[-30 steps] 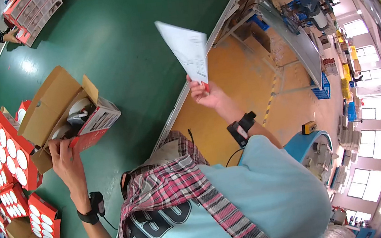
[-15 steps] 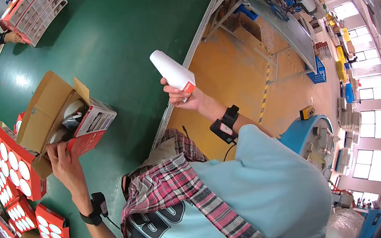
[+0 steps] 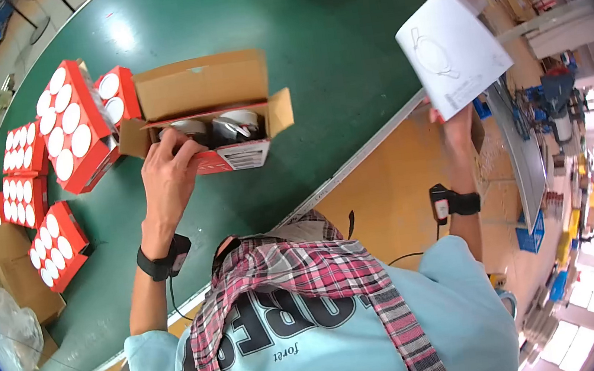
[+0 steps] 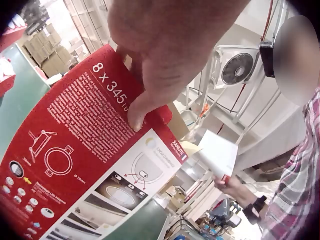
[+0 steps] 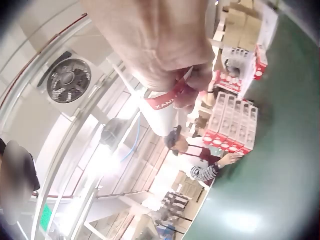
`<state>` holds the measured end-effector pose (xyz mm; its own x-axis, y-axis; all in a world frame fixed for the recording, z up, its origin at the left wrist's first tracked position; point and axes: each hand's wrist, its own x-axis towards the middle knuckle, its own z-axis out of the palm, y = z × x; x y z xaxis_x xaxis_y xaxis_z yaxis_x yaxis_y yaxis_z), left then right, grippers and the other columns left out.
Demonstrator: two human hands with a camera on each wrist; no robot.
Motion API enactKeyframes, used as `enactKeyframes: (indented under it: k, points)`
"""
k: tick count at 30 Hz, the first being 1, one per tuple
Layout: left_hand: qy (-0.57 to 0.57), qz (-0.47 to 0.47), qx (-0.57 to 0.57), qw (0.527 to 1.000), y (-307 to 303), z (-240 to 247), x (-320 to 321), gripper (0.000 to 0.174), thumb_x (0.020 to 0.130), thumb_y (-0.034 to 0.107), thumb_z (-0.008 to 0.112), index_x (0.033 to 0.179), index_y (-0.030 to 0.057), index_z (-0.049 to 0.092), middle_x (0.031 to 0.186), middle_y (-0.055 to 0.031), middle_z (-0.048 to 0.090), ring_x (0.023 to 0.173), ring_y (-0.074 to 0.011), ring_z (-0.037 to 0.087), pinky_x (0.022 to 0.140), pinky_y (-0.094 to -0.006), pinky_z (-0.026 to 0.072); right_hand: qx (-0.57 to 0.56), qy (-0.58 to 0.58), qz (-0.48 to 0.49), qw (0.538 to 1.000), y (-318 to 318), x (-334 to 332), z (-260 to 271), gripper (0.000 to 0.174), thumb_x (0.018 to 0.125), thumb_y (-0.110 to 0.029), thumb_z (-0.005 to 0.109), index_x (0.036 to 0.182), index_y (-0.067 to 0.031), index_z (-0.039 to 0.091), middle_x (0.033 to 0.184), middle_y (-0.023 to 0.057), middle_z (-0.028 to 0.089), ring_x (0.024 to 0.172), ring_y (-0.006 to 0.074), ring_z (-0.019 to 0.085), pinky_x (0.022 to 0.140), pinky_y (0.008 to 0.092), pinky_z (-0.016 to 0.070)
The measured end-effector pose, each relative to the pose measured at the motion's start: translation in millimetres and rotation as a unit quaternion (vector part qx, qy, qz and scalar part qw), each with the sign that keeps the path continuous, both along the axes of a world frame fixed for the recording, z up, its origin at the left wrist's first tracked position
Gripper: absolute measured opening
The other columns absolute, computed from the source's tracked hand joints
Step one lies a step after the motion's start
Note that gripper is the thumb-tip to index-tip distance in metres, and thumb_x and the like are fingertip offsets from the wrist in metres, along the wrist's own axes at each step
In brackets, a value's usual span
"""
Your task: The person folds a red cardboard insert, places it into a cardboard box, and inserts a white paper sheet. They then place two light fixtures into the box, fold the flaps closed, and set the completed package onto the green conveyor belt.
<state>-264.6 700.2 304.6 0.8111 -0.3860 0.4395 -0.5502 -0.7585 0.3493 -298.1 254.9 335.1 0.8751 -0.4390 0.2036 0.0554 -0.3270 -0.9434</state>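
Note:
My left hand (image 3: 167, 176) grips the front wall of an open red and white cardboard box (image 3: 244, 156), thumb on the printed outside and fingers over the edge. In the left wrist view the thumb lies on the red panel (image 4: 95, 115), below the "8 x 345" print. Round white and dark items (image 3: 235, 124) sit inside, partly hidden by the hand. Out to the right, my right hand (image 3: 457, 128) pinches a white leaflet (image 3: 448, 53) by its lower end; a line drawing of a ring faces up. A red band (image 5: 165, 100) crosses the leaflet near the fingers.
Red boxes with white round faces (image 3: 68, 129) stand left of the open box on the green table (image 3: 340, 59). A brown carton (image 3: 18, 260) and clear plastic (image 3: 3, 322) lie at the near left. Across the table, a person (image 5: 192, 160) touches stacked boxes (image 5: 232, 122).
The head view has turned. My right hand has moved outward to the right, and the leaflet, curled half a second ago, now lies spread with its drawing showing. My left hand stays on the box.

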Motion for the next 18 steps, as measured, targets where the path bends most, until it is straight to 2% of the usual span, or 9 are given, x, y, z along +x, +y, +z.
enactKeyframes:
  k: [2,5,7,8,11,13,15,17,18]
  points:
    - [-0.013,-0.013,0.000,1.000,3.4,1.8,-0.7,0.017,0.065,0.004,0.068,0.080,0.0106,0.063,0.083,-0.0032,0.052,0.078,-0.0251,0.054,0.070,-0.0357,0.0463,-0.072,-0.006,0.018,0.997,2.5,8.0,27.2,0.016,0.082,-0.005,0.059,0.096,0.0027,0.060,0.068,0.0092,0.063,0.047,0.0087,0.053,0.038,0.0212,0.0349]
    - [0.003,-0.019,-0.012,1.000,3.0,5.2,-1.7,0.018,0.065,0.002,0.068,0.080,0.0097,0.062,0.086,-0.0035,0.052,0.082,-0.0258,0.053,0.073,-0.0366,0.0454,-0.035,-0.004,0.058,0.998,13.8,19.5,49.8,0.025,0.084,-0.005,0.056,0.108,0.0017,0.059,0.075,0.0083,0.065,0.054,0.0073,0.056,0.044,0.0191,0.0397]
    - [0.009,-0.021,-0.028,0.999,0.1,5.8,-0.7,0.019,0.064,0.000,0.069,0.080,0.0092,0.063,0.086,-0.0042,0.052,0.081,-0.0260,0.052,0.071,-0.0369,0.0448,-0.001,-0.056,0.114,0.992,69.4,25.7,84.3,0.033,0.086,-0.005,0.053,0.118,-0.0022,0.058,0.085,0.0075,0.066,0.065,0.0068,0.059,0.055,0.0169,0.0436]
    - [0.009,-0.026,-0.031,0.999,-0.5,5.9,0.5,0.020,0.065,-0.002,0.066,0.081,0.0090,0.062,0.087,-0.0047,0.051,0.081,-0.0264,0.052,0.071,-0.0372,0.0446,0.003,-0.022,0.163,0.986,67.8,24.8,91.7,0.038,0.086,-0.005,0.053,0.124,-0.0055,0.056,0.092,0.0058,0.066,0.073,0.0066,0.059,0.066,0.0166,0.0447]
    - [0.019,-0.030,-0.031,0.999,-2.3,7.4,3.8,0.018,0.067,-0.001,0.064,0.082,0.0082,0.062,0.087,-0.0057,0.051,0.081,-0.0275,0.052,0.071,-0.0371,0.0444,0.024,0.010,0.200,0.980,69.5,30.2,101.9,0.034,0.087,-0.006,0.053,0.119,-0.0033,0.059,0.094,0.0049,0.065,0.079,0.0069,0.058,0.070,0.0186,0.0444]
    - [0.008,-0.030,-0.037,0.999,-2.9,5.7,6.4,0.017,0.067,0.000,0.064,0.082,0.0078,0.062,0.088,-0.0063,0.051,0.081,-0.0283,0.052,0.071,-0.0372,0.0442,-0.020,0.040,0.239,0.970,75.7,31.8,109.5,0.027,0.088,-0.010,0.051,0.109,0.0012,0.064,0.100,0.0041,0.064,0.088,0.0064,0.056,0.076,0.0195,0.0431]
    - [0.001,-0.030,-0.038,0.999,-3.7,3.7,7.7,0.016,0.068,0.001,0.064,0.082,0.0076,0.062,0.089,-0.0069,0.051,0.081,-0.0291,0.052,0.071,-0.0374,0.0440,-0.023,0.057,0.309,0.949,74.9,36.2,110.2,0.031,0.087,-0.010,0.049,0.114,0.0017,0.061,0.105,0.0053,0.062,0.093,0.0089,0.056,0.081,0.0219,0.0433]
    - [-0.007,-0.024,-0.037,0.999,-3.5,2.1,7.2,0.015,0.068,0.002,0.065,0.082,0.0074,0.062,0.089,-0.0074,0.050,0.082,-0.0296,0.052,0.072,-0.0377,0.0438,-0.023,0.023,0.423,0.905,80.4,34.3,120.8,0.042,0.085,-0.010,0.048,0.125,0.0039,0.052,0.121,0.0118,0.056,0.109,0.0160,0.053,0.094,0.0267,0.0398]
    - [-0.009,-0.026,-0.023,0.999,-2.2,-0.7,8.2,0.017,0.068,0.006,0.068,0.084,0.0094,0.062,0.088,-0.0045,0.051,0.083,-0.0278,0.053,0.074,-0.0367,0.0445,-0.056,0.092,0.411,0.905,89.7,30.4,130.8,0.049,0.082,-0.007,0.045,0.130,0.0042,0.046,0.126,0.0133,0.052,0.116,0.0182,0.049,0.099,0.0290,0.0365]
